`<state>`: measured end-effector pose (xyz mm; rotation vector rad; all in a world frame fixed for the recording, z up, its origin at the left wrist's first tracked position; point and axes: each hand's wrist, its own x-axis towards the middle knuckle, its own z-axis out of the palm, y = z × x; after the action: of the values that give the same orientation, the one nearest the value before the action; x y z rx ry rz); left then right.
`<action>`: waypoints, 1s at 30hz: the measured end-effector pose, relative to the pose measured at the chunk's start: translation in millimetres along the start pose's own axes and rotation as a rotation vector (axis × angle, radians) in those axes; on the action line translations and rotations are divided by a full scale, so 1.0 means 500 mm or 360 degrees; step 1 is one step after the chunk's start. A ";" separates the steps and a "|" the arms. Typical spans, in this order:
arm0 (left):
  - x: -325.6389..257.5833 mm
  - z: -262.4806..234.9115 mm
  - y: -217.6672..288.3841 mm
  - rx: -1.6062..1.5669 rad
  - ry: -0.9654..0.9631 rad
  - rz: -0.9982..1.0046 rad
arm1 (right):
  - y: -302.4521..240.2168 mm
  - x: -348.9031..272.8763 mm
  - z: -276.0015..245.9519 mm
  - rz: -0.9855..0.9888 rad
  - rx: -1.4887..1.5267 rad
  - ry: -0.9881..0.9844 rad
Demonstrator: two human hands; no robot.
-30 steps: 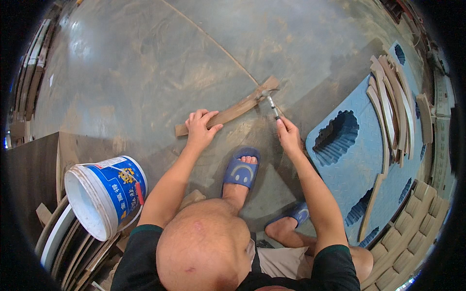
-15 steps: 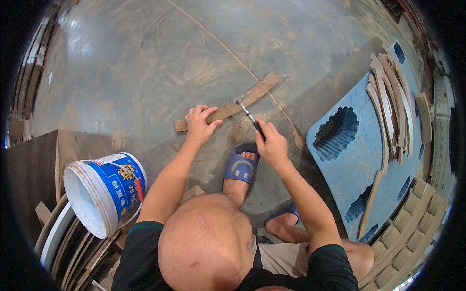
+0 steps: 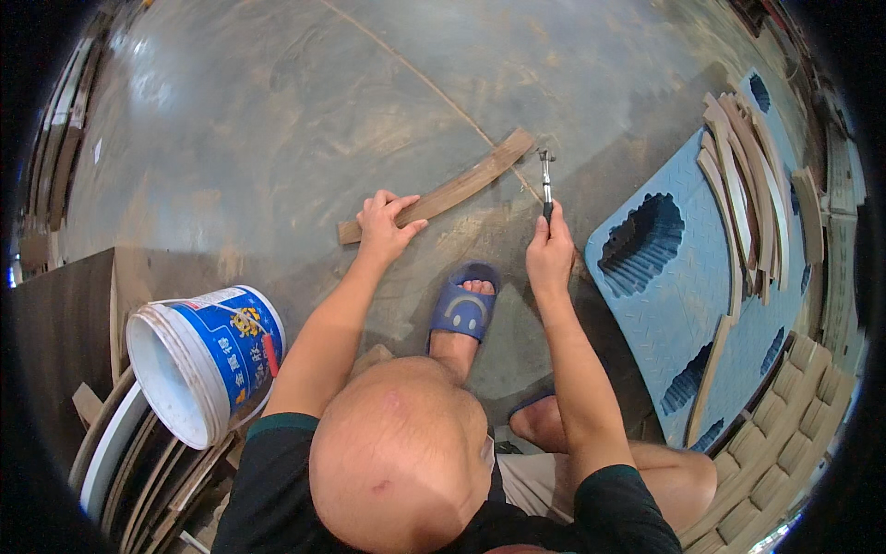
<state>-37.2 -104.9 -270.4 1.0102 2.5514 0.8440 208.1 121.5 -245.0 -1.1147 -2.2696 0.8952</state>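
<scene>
Floor (image 3: 268,129): grey, smooth, scuffed, crossed by one thin pale seam (image 3: 406,60).

Item: curved wooden piece (image 3: 471,185), brown. Lies on the floor, to the left of the blue sheet's left corner, its far right end across the seam.

Left hand (image 3: 388,226): grasping the wooden piece near its left end, fingers over the far edge, thumb along the near one.

Item: hammer (image 3: 547,189), metal shaft, black grip. Head just beside the wooden piece's right end, apart from it.

Right hand (image 3: 551,254): clenched round the hammer's grip.

Item: blue sheet (image 3: 660,309), textured, with several ragged-edged dark openings, the largest (image 3: 643,245) near its left corner.

Lot: curved wooden strips (image 3: 752,208), loosely bundled, along the sheet's upper right edge; one more strip (image 3: 709,379) near its lower edge.

Item: bucket (image 3: 221,342), white and blue, red handle grip, tipped, mouth facing left.

Item: blue slipper (image 3: 461,311), worn, smiling-face pattern, on the floor nearer the person than the wooden piece.
</scene>
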 end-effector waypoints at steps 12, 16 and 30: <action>0.018 0.024 0.017 -0.0107 -0.0045 -0.0012 | 0.158 0.072 0.027 0.0465 0.0743 -0.0459; -0.004 0.001 -0.014 -0.0033 -0.0008 -0.0061 | 0.077 0.065 0.039 0.0780 0.1153 -0.0374; -0.007 -0.006 -0.030 0.0003 -0.0020 -0.0064 | -0.042 0.003 0.030 0.0047 0.0230 -0.0813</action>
<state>-43.9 -117.4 -277.2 0.9585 2.5536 0.8224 186.7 107.8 -239.7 -0.9344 -2.5292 1.4680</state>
